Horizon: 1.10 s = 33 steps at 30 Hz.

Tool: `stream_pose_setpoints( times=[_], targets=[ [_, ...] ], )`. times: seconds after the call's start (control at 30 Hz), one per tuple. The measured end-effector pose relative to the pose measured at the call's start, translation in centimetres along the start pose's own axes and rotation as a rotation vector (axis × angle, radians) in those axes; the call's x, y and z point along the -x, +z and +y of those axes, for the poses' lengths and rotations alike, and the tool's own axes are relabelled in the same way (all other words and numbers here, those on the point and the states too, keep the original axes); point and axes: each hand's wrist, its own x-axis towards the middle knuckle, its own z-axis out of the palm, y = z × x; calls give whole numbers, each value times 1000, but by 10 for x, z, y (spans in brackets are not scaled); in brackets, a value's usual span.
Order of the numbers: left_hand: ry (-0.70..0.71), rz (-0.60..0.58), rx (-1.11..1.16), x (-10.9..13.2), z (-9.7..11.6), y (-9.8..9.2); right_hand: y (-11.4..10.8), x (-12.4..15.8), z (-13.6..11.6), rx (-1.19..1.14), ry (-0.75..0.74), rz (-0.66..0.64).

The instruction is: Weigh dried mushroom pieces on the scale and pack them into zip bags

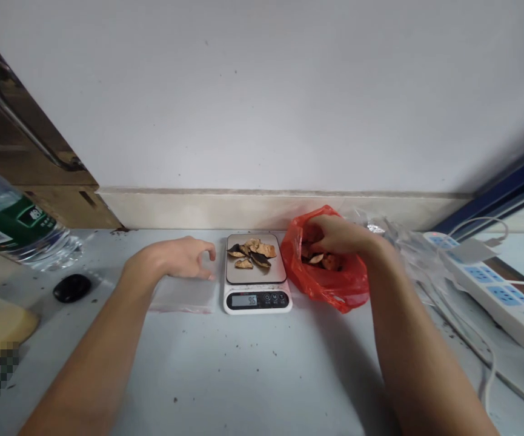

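Note:
A small white kitchen scale (257, 297) stands mid-table with several dried brown slices (252, 253) on its steel plate. Its display reads 96. To the right of the scale sits a red plastic bag (329, 284) with more dried slices inside. My right hand (334, 235) reaches into the bag's mouth, fingers curled down among the pieces; what they hold is hidden. My left hand (184, 257) rests left of the scale, on a clear plastic bag (182, 297) lying flat, its fingers loosely curled and apart, holding nothing.
A white power strip (493, 290) with cables lies at the right, behind crumpled clear plastic (402, 242). A water bottle (11, 224) and a black mouse (71, 287) sit at the left. A wall runs behind the table.

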Motion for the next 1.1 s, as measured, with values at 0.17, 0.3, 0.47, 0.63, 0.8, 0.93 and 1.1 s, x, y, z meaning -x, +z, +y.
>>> stream_pose_setpoints(
  times=[0.17, 0.3, 0.47, 0.63, 0.8, 0.93, 1.1],
  targets=[
    [-1, -5, -35, -2, -3, 2, -25, 22, -10, 140, -20, 162],
    [-43, -8, -58, -7, 3, 7, -26, 30, -28, -61, -123, 271],
    [-97, 16, -61, -18, 7, 12, 3, 12, -54, -288, -244, 256],
    [-91, 24, 26, -23, 0, 13, 31, -8, -66, -234, -164, 210],
    [-41, 21, 141, -25, -8, 14, 34, -8, -66, -143, -132, 127],
    [-11, 27, 191, -26, -11, 17, 31, -5, -64, -101, -183, 162],
    [-5, 42, 226, -27, -12, 19, 25, 0, -66, -88, -200, 169]
  ],
)
